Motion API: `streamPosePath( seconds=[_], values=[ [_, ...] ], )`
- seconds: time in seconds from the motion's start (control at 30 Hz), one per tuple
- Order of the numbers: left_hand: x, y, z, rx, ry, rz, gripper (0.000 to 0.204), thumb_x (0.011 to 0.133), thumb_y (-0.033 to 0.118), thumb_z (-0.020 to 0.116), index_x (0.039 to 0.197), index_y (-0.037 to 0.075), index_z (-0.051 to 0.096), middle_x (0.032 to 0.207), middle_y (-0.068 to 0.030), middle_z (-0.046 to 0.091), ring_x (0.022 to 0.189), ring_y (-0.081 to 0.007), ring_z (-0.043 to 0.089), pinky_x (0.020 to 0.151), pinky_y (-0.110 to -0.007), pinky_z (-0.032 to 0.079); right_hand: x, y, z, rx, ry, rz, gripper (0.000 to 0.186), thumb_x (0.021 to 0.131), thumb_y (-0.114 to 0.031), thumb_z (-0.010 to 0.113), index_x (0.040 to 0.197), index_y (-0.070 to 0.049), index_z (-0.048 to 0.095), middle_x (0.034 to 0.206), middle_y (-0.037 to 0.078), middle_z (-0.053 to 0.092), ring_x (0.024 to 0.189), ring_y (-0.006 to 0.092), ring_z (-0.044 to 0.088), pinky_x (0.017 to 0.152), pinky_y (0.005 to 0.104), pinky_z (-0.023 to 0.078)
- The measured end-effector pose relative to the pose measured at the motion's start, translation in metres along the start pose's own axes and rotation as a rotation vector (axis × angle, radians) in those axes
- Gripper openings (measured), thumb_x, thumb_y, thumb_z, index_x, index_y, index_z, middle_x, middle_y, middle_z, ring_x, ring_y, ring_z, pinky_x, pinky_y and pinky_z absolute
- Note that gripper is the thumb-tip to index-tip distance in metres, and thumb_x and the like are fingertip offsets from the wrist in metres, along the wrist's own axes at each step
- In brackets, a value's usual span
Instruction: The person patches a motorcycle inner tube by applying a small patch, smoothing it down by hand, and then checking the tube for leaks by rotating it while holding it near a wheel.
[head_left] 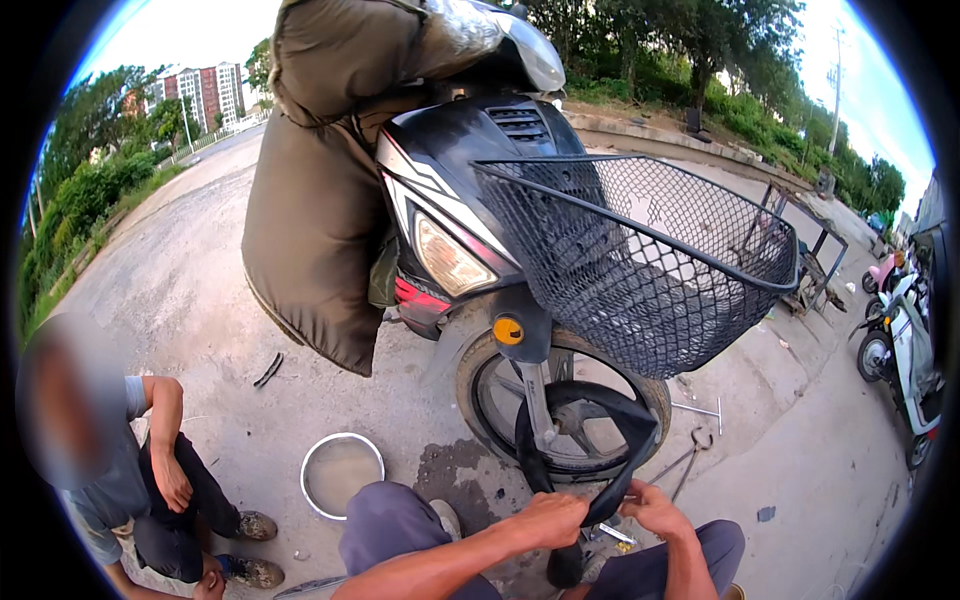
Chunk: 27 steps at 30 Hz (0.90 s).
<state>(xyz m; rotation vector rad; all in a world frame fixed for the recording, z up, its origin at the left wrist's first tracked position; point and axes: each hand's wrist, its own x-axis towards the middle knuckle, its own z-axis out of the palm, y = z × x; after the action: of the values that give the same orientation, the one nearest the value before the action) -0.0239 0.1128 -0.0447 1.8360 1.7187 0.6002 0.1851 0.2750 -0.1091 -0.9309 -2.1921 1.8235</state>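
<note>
A black rubber inner tube hangs in a loop in front of the scooter's front wheel. My left hand is closed around the tube's lower left part. Just to the right, my right hand pinches the tube between thumb and fingers. Both hands are low, between my knees, close below the wheel. The wheel still sits in its fork, with an orange reflector above. Under my hands lie metal tools, partly hidden and too small to name.
A round basin of murky water stands left of my knee. Another person crouches at the left. A T-handled wrench and a tong-like tool lie right of the wheel. The scooter's mesh basket juts out overhead; parked scooters stand far right.
</note>
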Motion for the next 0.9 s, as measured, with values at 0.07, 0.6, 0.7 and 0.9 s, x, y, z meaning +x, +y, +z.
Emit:
streamPosePath(
  seconds=[0.07,0.6,0.7,0.9],
  values=[
    [-0.008,0.001,-0.004,0.260,-0.234,-0.031,0.019,0.079,0.007,0.061,0.094,-0.001,0.069,0.097,-0.0193,0.072,0.097,-0.0375,0.070,0.080,-0.050,0.054,-0.012,-0.015,-0.005,0.130,0.236,0.035,0.060,0.085,0.000,0.065,0.142,0.005,0.046,0.127,0.015,0.062,0.104,0.0187,0.060,0.090,0.0309,0.048],
    [-0.011,0.006,0.014,0.434,-0.349,0.124,0.022,0.080,0.003,0.063,0.099,0.003,0.075,0.106,-0.0169,0.073,0.102,-0.0333,0.070,0.084,-0.046,0.055,-0.042,-0.218,-0.038,0.105,0.782,-0.578,0.073,0.094,-0.022,0.068,0.152,0.001,0.031,0.144,0.020,0.047,0.123,0.0264,0.055,0.103,0.0385,0.046],
    [-0.013,-0.001,0.032,0.396,-0.320,0.205,0.021,0.082,0.003,0.060,0.097,0.000,0.074,0.102,-0.0176,0.074,0.100,-0.0346,0.070,0.085,-0.048,0.054,-0.010,-0.234,-0.040,0.130,0.792,-0.781,0.079,0.094,-0.027,0.070,0.153,0.002,0.027,0.148,0.021,0.040,0.130,0.0284,0.049,0.104,0.0388,0.046],
    [-0.001,-0.015,0.029,0.405,-0.406,0.104,0.022,0.087,0.009,0.056,0.103,-0.001,0.066,0.106,-0.0190,0.071,0.109,-0.0342,0.066,0.089,-0.045,0.051,0.049,-0.157,-0.063,0.149,0.798,-0.713,0.084,0.092,-0.037,0.070,0.153,0.002,0.028,0.148,0.022,0.041,0.131,0.0311,0.048,0.106,0.0415,0.043]
  ],
)
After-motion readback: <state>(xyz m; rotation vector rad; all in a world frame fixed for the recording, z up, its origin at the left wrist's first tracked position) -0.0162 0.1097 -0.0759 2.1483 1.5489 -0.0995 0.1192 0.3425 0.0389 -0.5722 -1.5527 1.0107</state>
